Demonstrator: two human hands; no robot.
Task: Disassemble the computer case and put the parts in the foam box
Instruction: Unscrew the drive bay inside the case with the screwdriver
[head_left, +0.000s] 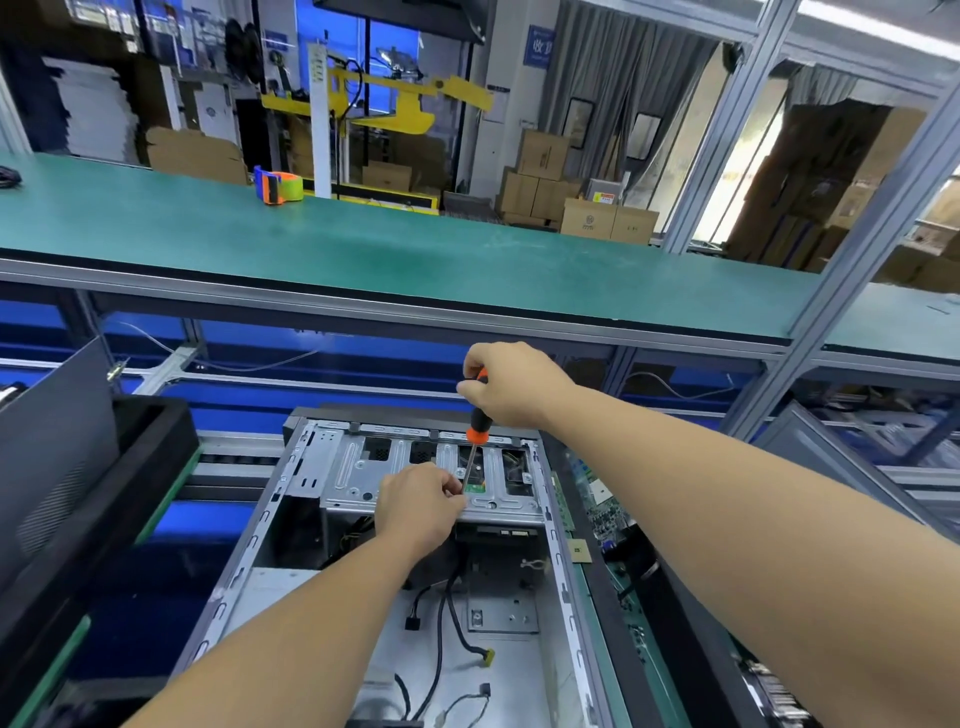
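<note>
My right hand (511, 384) grips an orange-and-black screwdriver (476, 415), its shaft angled down onto the metal drive cage (415, 467) inside the open case (395, 571). My left hand (418, 501) pinches the shaft near its tip with curled fingers (453, 486). A motherboard (605, 512) lies just right of the case.

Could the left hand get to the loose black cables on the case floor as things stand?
Probably yes: the case is open on top and nothing covers the cables, but the left hand is steadying the screwdriver shaft first.
</note>
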